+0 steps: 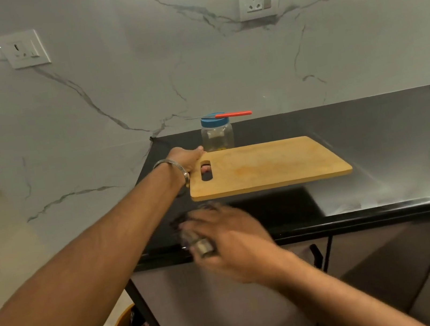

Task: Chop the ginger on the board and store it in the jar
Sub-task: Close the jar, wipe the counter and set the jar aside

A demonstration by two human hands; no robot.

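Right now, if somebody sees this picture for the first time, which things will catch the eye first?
First, the wooden cutting board, held above the black counter by the left hand at its handle-hole end. Behind it stands a clear jar with a blue lid, and a red-handled knife lies across that lid. The blurred right hand hovers at the counter's front edge.

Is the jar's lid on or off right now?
On. The blue lid caps the jar, with the red-handled knife lying across it.

No readable text, label, brand or number shows anywhere — nothing on any object or surface.
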